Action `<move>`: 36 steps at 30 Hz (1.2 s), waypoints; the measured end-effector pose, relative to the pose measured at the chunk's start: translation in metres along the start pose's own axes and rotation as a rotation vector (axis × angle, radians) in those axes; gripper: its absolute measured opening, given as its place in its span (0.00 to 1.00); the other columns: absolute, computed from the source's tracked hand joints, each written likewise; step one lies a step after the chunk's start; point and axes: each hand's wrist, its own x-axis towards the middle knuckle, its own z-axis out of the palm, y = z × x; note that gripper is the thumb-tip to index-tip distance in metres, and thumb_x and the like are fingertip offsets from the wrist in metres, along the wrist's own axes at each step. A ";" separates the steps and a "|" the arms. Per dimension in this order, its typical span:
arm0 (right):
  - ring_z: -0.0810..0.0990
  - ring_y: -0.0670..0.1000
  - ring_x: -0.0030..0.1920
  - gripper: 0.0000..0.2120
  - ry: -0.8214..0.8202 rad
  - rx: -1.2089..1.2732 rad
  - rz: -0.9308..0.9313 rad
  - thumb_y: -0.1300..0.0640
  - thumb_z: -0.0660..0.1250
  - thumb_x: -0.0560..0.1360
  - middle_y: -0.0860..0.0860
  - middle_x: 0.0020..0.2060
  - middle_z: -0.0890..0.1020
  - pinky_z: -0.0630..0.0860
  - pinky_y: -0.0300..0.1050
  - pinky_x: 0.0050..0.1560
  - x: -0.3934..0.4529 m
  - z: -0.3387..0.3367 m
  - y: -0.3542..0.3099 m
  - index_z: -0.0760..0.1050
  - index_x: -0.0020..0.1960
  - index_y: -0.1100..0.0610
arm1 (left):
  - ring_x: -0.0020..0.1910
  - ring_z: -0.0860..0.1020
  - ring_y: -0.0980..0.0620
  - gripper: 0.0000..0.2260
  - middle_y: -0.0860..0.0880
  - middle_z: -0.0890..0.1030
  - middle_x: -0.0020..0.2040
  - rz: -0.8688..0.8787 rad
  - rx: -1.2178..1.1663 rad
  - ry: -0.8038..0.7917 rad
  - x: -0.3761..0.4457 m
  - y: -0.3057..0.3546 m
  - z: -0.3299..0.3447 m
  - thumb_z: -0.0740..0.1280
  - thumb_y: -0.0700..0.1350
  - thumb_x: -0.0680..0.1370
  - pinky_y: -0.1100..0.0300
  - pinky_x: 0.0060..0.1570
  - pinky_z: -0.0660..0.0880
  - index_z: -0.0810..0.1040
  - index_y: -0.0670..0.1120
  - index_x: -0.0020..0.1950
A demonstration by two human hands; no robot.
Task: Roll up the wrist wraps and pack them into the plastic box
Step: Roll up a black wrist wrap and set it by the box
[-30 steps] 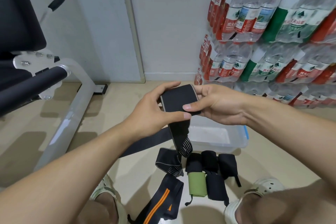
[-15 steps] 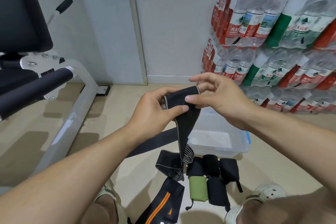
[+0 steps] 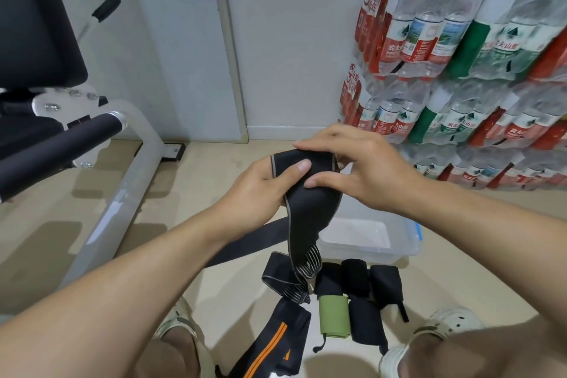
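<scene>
A black wrist wrap (image 3: 310, 212) with grey edging is held up in front of me. My left hand (image 3: 260, 190) grips its upper end, thumb pressed on the fabric. My right hand (image 3: 359, 169) curls over the top of the same end, fingers and thumb pinching it. The wrap's striped tail hangs down toward the floor. A clear plastic box (image 3: 377, 239) with a blue clip stands on the floor just below my hands. Several other wraps lie in front of it: black ones (image 3: 365, 285), a green one (image 3: 333, 316) and a black one with orange stripes (image 3: 276, 344).
A weight bench (image 3: 76, 132) with black pads and a white frame fills the left side. Stacked packs of water bottles (image 3: 460, 70) line the right wall. My sandalled feet (image 3: 441, 328) frame the wraps on the floor. A long black strap (image 3: 245, 242) lies beside the box.
My right hand has moved from beside the wrap's end to over its top. The wrap's upper part has bunched and turned between both hands, with more fabric gathered.
</scene>
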 end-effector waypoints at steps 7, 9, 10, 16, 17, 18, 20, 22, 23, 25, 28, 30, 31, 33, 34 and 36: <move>0.74 0.41 0.49 0.25 -0.160 -0.179 0.008 0.42 0.59 0.79 0.44 0.56 0.78 0.79 0.49 0.51 0.000 -0.001 -0.004 0.73 0.73 0.49 | 0.46 0.85 0.52 0.11 0.50 0.87 0.46 0.003 0.053 0.008 -0.004 0.000 -0.001 0.69 0.54 0.78 0.60 0.44 0.79 0.84 0.47 0.52; 0.77 0.45 0.52 0.23 -0.197 -0.228 -0.013 0.43 0.58 0.79 0.43 0.55 0.79 0.79 0.52 0.52 0.001 -0.003 -0.006 0.73 0.72 0.47 | 0.49 0.85 0.49 0.17 0.48 0.87 0.47 0.017 0.082 0.006 -0.005 0.000 -0.003 0.71 0.58 0.73 0.56 0.49 0.81 0.85 0.46 0.52; 0.77 0.46 0.54 0.22 -0.213 -0.236 -0.023 0.44 0.58 0.79 0.43 0.55 0.80 0.78 0.52 0.52 0.001 -0.003 -0.007 0.74 0.70 0.47 | 0.49 0.85 0.48 0.19 0.47 0.87 0.47 0.026 0.097 0.004 -0.006 0.000 -0.003 0.72 0.59 0.72 0.55 0.50 0.80 0.85 0.45 0.52; 0.81 0.41 0.49 0.13 -0.125 -0.104 -0.015 0.55 0.71 0.79 0.43 0.51 0.85 0.77 0.39 0.48 0.001 -0.004 -0.005 0.81 0.63 0.51 | 0.45 0.85 0.55 0.17 0.49 0.88 0.46 0.025 0.097 0.030 -0.007 0.002 -0.001 0.71 0.58 0.72 0.62 0.47 0.79 0.86 0.47 0.51; 0.81 0.40 0.48 0.12 -0.075 -0.062 -0.011 0.55 0.73 0.78 0.42 0.49 0.86 0.76 0.35 0.45 0.000 -0.002 -0.004 0.83 0.61 0.52 | 0.47 0.85 0.55 0.16 0.50 0.88 0.47 0.019 0.091 0.023 -0.007 0.002 -0.001 0.70 0.58 0.73 0.61 0.49 0.80 0.86 0.48 0.52; 0.82 0.39 0.47 0.11 -0.031 -0.010 0.004 0.56 0.75 0.76 0.40 0.47 0.85 0.74 0.31 0.43 -0.001 -0.001 -0.003 0.85 0.59 0.53 | 0.48 0.85 0.54 0.16 0.50 0.88 0.48 0.014 0.084 0.014 -0.007 0.002 -0.001 0.68 0.58 0.75 0.59 0.52 0.80 0.85 0.49 0.53; 0.82 0.39 0.44 0.12 0.033 0.077 0.031 0.56 0.77 0.74 0.39 0.43 0.84 0.71 0.28 0.42 -0.003 0.002 -0.002 0.86 0.57 0.53 | 0.51 0.85 0.51 0.19 0.48 0.87 0.50 -0.015 0.042 -0.014 -0.007 0.002 0.000 0.65 0.60 0.76 0.53 0.56 0.80 0.85 0.49 0.55; 0.81 0.42 0.40 0.13 0.083 0.093 0.016 0.56 0.79 0.73 0.42 0.40 0.84 0.70 0.29 0.41 -0.003 0.003 -0.001 0.86 0.57 0.52 | 0.54 0.85 0.49 0.25 0.46 0.87 0.53 -0.093 -0.029 -0.048 -0.007 0.003 0.001 0.61 0.65 0.75 0.48 0.58 0.80 0.83 0.49 0.58; 0.80 0.43 0.38 0.13 0.100 0.088 0.001 0.56 0.79 0.73 0.43 0.39 0.83 0.71 0.30 0.41 -0.003 0.003 -0.001 0.86 0.57 0.52 | 0.56 0.84 0.49 0.28 0.46 0.86 0.55 -0.138 -0.068 -0.060 -0.006 0.005 0.002 0.60 0.68 0.74 0.47 0.59 0.79 0.83 0.50 0.60; 0.79 0.43 0.36 0.14 0.121 0.074 -0.027 0.55 0.79 0.72 0.44 0.37 0.82 0.71 0.32 0.39 -0.003 0.004 0.000 0.86 0.58 0.52 | 0.59 0.83 0.49 0.30 0.47 0.86 0.57 -0.204 -0.142 -0.070 -0.005 0.007 0.004 0.57 0.72 0.73 0.46 0.60 0.79 0.83 0.53 0.62; 0.78 0.42 0.35 0.13 0.146 0.060 -0.046 0.57 0.79 0.73 0.43 0.36 0.79 0.70 0.32 0.38 -0.004 0.007 0.002 0.86 0.57 0.53 | 0.61 0.82 0.48 0.28 0.46 0.85 0.60 -0.264 -0.249 -0.072 -0.005 0.009 0.006 0.57 0.68 0.78 0.47 0.60 0.78 0.81 0.52 0.66; 0.77 0.44 0.36 0.13 0.186 0.057 -0.050 0.59 0.78 0.73 0.46 0.36 0.79 0.71 0.35 0.37 -0.004 0.008 0.004 0.86 0.57 0.53 | 0.60 0.83 0.47 0.22 0.45 0.85 0.60 -0.283 -0.325 -0.056 -0.005 0.011 0.007 0.57 0.61 0.83 0.50 0.56 0.79 0.81 0.49 0.66; 0.77 0.44 0.36 0.13 0.202 0.044 -0.049 0.61 0.77 0.74 0.48 0.37 0.79 0.72 0.37 0.37 -0.003 0.008 0.004 0.86 0.58 0.53 | 0.59 0.83 0.47 0.20 0.45 0.85 0.59 -0.288 -0.365 -0.044 -0.004 0.012 0.007 0.58 0.58 0.84 0.52 0.54 0.79 0.81 0.48 0.65; 0.77 0.44 0.40 0.15 0.182 0.028 -0.022 0.62 0.76 0.74 0.49 0.40 0.79 0.72 0.37 0.38 -0.002 0.008 0.004 0.85 0.60 0.52 | 0.58 0.84 0.46 0.18 0.43 0.85 0.58 -0.281 -0.434 -0.016 -0.004 0.014 0.006 0.60 0.53 0.84 0.55 0.53 0.80 0.81 0.44 0.65; 0.78 0.44 0.42 0.16 0.141 0.052 0.015 0.61 0.76 0.75 0.48 0.42 0.80 0.73 0.37 0.40 -0.001 0.008 0.004 0.85 0.60 0.50 | 0.57 0.84 0.46 0.17 0.42 0.85 0.58 -0.268 -0.443 -0.004 -0.003 0.012 0.004 0.61 0.51 0.84 0.55 0.53 0.80 0.81 0.42 0.65; 0.80 0.46 0.47 0.17 0.034 0.185 0.145 0.55 0.77 0.74 0.43 0.46 0.80 0.76 0.37 0.46 0.000 0.004 0.001 0.83 0.62 0.45 | 0.54 0.84 0.45 0.16 0.40 0.85 0.56 -0.225 -0.400 0.011 -0.003 0.009 0.000 0.61 0.49 0.84 0.56 0.53 0.81 0.80 0.40 0.64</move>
